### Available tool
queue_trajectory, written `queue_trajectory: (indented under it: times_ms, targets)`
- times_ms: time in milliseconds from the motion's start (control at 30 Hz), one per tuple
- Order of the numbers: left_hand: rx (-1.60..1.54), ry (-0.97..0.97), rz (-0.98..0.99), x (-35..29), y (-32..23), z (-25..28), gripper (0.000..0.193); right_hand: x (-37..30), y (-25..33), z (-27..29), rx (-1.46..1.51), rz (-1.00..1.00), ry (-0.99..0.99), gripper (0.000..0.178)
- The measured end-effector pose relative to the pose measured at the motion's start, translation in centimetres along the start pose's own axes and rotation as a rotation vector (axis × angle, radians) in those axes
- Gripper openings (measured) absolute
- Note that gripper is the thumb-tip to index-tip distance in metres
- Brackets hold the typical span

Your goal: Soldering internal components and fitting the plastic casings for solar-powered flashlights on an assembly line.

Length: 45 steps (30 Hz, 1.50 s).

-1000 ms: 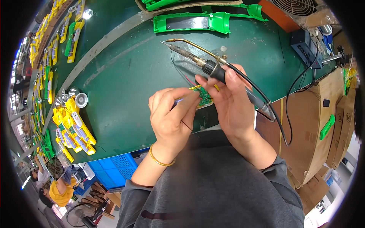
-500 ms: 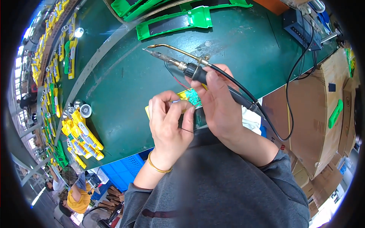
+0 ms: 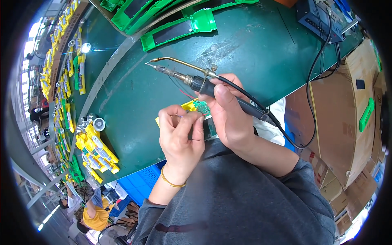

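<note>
A soldering iron point(image 3: 208, 87) is being gripped by fingers of the right hand point(image 3: 230, 112); a wire point(image 3: 195, 140) is being pinched by those of the left hand point(image 3: 179, 128), beside the circuit board point(image 3: 201, 106). Print is showing on cardboard point(image 3: 68, 43).

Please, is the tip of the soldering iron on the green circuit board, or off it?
Off. The right hand holds the soldering iron, its tip clear of the circuit board.

I have open table point(image 3: 132, 116) to pass over left of my left hand point(image 3: 179, 132), up to the yellow lamps point(image 3: 98, 151). Ahead of my right hand point(image 3: 229, 112), the soldering iron point(image 3: 199, 83) blocks the way, green casings point(image 3: 204, 20) stand beyond, and the cable point(image 3: 245, 94) loops right.
</note>
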<state>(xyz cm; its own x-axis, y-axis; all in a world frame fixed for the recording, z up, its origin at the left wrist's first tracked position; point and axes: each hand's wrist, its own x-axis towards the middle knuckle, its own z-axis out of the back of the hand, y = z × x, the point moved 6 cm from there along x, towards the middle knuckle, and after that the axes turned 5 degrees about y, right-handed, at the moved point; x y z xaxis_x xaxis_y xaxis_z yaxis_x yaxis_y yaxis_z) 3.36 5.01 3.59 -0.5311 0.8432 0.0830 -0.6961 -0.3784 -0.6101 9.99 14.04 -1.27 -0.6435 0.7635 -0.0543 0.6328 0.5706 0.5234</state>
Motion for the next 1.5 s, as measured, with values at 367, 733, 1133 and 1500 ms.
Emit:
queue_trajectory:
  times_ms: [367, 733, 1133, 1500]
  targets:
    - [-0.059, 0.043, 0.09, 0.8, 1.3, -0.4, 0.008, -3.6, 5.5, 1.4, -0.227, 0.043, 0.024, 0.027]
    - [-0.018, 0.04, 0.064, 1.4, 1.1, -0.8, 0.008, -5.3, 8.5, 3.5, -1.177, -0.053, 0.146, 0.024]
    - [0.003, 0.035, 0.076, 1.5, 1.0, -1.0, 0.012, -4.4, 8.2, 2.5, -1.24, -0.083, 0.22, 0.024]
    - [0.059, 0.019, 0.018, 1.6, 0.9, -1.0, 0.008, -4.7, 8.6, 3.4, -1.135, -0.114, 0.17, 0.026]
